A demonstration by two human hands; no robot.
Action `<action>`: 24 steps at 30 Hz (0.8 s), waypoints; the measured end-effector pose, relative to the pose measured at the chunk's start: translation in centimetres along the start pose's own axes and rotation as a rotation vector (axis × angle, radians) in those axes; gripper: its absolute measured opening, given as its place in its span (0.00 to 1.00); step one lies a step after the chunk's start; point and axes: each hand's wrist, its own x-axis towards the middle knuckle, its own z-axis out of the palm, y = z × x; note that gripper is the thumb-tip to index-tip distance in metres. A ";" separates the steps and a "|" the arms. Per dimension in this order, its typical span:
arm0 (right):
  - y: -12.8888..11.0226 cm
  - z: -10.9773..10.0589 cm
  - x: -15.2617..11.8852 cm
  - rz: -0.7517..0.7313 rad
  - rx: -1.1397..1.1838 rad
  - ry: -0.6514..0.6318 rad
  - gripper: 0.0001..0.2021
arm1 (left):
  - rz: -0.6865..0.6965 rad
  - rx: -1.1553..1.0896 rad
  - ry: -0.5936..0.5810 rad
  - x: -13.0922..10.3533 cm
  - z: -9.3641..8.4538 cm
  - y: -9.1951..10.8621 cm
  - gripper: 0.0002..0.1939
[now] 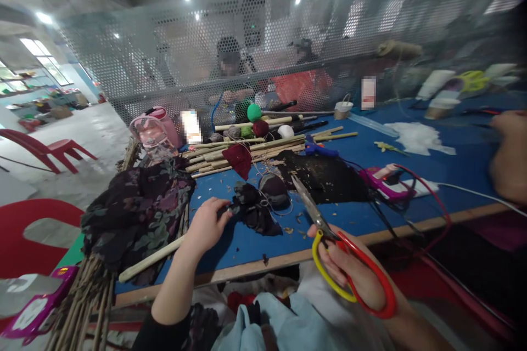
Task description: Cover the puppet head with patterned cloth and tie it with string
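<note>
subject: the person's two hands at a blue counter [349,219].

right hand [364,279]: wrapped around the red and yellow handles of a pair of scissors [309,204], fingers through the loops. the blades point away from the person and appear nearly together, with their tip near the edge of a black mat [329,175].

left hand [208,225]: curled palm down, thumb and fingertips meeting the left edge of a crumpled black cloth [261,220]. whether it pinches the cloth or only touches it, i cannot tell.

position: the black cloth lies on the counter between the two hands, just beside a dark round bundle [274,191] with a thin cord looped about it. a pale stick [150,261] passes by the left wrist.

progress, as judged: no cut is in hand, since the cloth lies clear of the blades. small chips and scraps on the counter and mat suggest some cutting is done. a dark red cloth [239,160] lies on the bundled sticks [212,165]; behind it sit a green ball [254,112] and a white ball [285,131], apparently complete. the black cloth is loose and unshaped, so work on it looks unfinished; how much is left cannot be established.
</note>
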 end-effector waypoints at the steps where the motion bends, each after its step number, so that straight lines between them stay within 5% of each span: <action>1: -0.3 0.3 0.1 -0.004 -0.042 0.000 0.19 | 0.018 -0.021 0.045 -0.2 0.3 0.4 0.14; 5: -0.7 1.1 0.6 0.028 -0.062 -0.093 0.22 | 0.063 -0.147 0.156 -0.5 1.5 1.8 0.25; 7: -0.3 1.2 1.0 0.073 0.021 -0.130 0.26 | 0.064 -0.182 0.223 -0.3 2.0 2.0 0.19; 10: 0.6 0.8 1.9 0.316 0.125 -0.221 0.33 | 0.015 -0.228 0.286 0.2 2.3 1.7 0.04; 16: 1.2 0.5 1.8 0.697 0.048 -0.134 0.31 | -0.219 -0.454 0.322 0.6 2.2 1.1 0.11; 19: 0.1 1.0 1.6 0.703 -0.056 -0.153 0.34 | -0.238 -0.496 0.320 0.5 1.9 1.1 0.12; 24: -3.1 2.6 2.8 0.529 -0.268 -0.373 0.36 | -0.288 -0.593 0.300 0.5 1.7 1.1 0.12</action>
